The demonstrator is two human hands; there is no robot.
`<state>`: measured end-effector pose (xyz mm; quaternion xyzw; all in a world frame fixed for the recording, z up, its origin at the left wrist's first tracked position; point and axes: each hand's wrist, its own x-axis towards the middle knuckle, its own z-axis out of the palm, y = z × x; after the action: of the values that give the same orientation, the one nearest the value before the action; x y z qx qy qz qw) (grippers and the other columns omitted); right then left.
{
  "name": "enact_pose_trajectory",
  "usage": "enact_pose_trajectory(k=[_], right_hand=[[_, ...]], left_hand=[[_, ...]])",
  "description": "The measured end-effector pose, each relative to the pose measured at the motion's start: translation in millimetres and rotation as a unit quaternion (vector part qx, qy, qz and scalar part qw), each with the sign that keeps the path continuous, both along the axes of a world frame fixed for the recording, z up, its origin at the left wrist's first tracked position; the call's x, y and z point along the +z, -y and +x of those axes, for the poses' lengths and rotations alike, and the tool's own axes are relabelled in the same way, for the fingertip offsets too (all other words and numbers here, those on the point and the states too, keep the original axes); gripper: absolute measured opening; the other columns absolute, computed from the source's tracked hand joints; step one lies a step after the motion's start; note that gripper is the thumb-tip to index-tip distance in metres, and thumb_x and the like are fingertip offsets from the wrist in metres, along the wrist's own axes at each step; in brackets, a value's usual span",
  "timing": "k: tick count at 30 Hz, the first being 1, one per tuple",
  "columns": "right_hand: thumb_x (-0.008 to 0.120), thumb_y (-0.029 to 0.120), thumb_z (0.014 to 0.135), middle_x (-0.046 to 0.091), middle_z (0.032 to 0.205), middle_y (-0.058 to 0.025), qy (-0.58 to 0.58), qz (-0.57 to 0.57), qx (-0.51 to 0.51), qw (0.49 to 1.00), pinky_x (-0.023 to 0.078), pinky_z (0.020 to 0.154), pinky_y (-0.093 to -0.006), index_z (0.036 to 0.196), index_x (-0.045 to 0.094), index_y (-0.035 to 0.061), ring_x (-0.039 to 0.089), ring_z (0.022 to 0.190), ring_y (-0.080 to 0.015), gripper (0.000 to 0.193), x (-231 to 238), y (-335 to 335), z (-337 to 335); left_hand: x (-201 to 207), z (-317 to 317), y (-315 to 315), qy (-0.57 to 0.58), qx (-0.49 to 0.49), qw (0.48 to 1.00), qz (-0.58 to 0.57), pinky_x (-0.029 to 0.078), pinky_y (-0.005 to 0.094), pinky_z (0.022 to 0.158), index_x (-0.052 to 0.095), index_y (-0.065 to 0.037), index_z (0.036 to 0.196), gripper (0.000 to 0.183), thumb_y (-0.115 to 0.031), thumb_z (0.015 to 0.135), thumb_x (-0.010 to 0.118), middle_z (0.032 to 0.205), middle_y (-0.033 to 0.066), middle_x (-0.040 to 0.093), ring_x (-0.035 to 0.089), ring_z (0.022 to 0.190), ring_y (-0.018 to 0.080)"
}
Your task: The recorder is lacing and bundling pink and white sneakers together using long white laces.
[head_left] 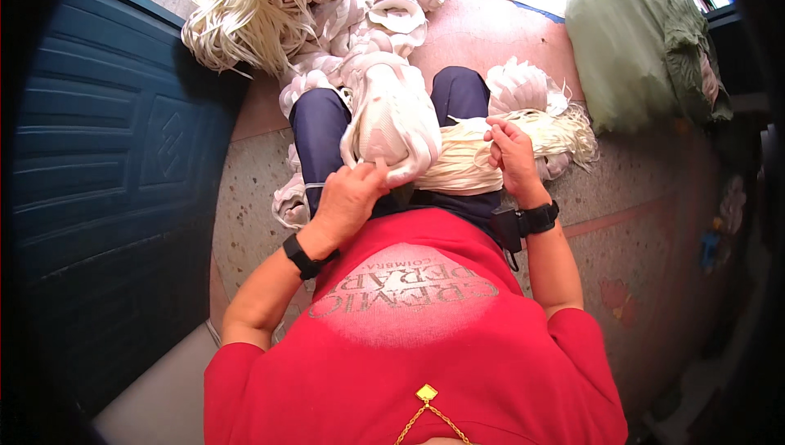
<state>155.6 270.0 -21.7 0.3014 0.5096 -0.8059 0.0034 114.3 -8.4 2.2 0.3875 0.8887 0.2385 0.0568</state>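
A whitish mesh shoe upper (383, 122) rests over my lap, between my knees. My left hand (352, 198) is closed on its near edge, with the thumb and fingers at the rim. To the right, a bundle of flat cream shoelaces (462, 155) lies across my right thigh. My right hand (513, 157) is raised beside that bundle, its fingers curled and drawn together. Whatever its fingertips may pinch is too small to make out.
Several more uppers (339, 20) are heaped ahead, beside a big hank of laces (253, 20). Another stack of uppers (519, 85) sits beyond my right knee. A green sack (625, 53) stands at the far right. A dark blue door (114, 143) is at my left.
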Motion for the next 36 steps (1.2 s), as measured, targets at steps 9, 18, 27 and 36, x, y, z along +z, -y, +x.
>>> enact_pose_trajectory(k=[9,18,27,36], right_hand=[[0.065,0.011,0.073,0.053,0.098,-0.011,-0.068,0.408,0.146,0.899,0.046,0.066,-0.026,0.116,0.044,0.0021,0.055,0.076,-0.0174,0.049,21.0,-13.2,36.2],[0.073,0.026,0.057,0.032,0.129,-0.0179,-0.145,0.704,0.401,0.568,0.048,0.066,-0.037,0.128,0.032,0.0126,0.058,0.081,-0.0296,0.082,10.6,0.3,4.1],[0.06,0.032,0.071,0.06,0.082,-0.0162,-0.001,0.698,0.429,0.573,0.046,0.06,-0.0416,0.096,0.052,0.0086,0.058,0.074,-0.0317,0.035,7.5,8.2,-44.5],[0.07,0.016,0.061,0.052,0.093,-0.018,-0.094,0.642,0.552,0.524,0.048,0.059,-0.0404,0.118,0.036,0.0034,0.058,0.073,-0.0325,0.067,3.9,63.3,-2.2]], left_hand=[[-31.2,-26.8,-7.9,-0.049,0.085,0.993,-0.071,0.046,0.0383,0.059,0.056,-0.014,0.094,0.024,-0.013,0.071,0.06,0.079,0.0057,0.055,0.057,0.069,0.0273],[-28.1,-48.0,0.4,0.019,0.12,0.992,-0.038,0.046,0.0376,0.066,0.059,-0.014,0.096,0.026,-0.012,0.07,0.06,0.084,0.007,0.058,0.057,0.077,0.0283],[-38.1,-53.5,7.2,0.028,0.132,0.991,0.017,0.046,0.0376,0.068,0.06,-0.013,0.093,0.023,-0.013,0.07,0.059,0.086,0.0076,0.06,0.057,0.078,0.0283],[-40.2,-53.5,3.1,0.031,0.134,0.99,0.0,0.045,0.0396,0.064,0.058,-0.015,0.089,0.018,-0.017,0.071,0.06,0.082,0.0048,0.058,0.056,0.076,0.0267]])
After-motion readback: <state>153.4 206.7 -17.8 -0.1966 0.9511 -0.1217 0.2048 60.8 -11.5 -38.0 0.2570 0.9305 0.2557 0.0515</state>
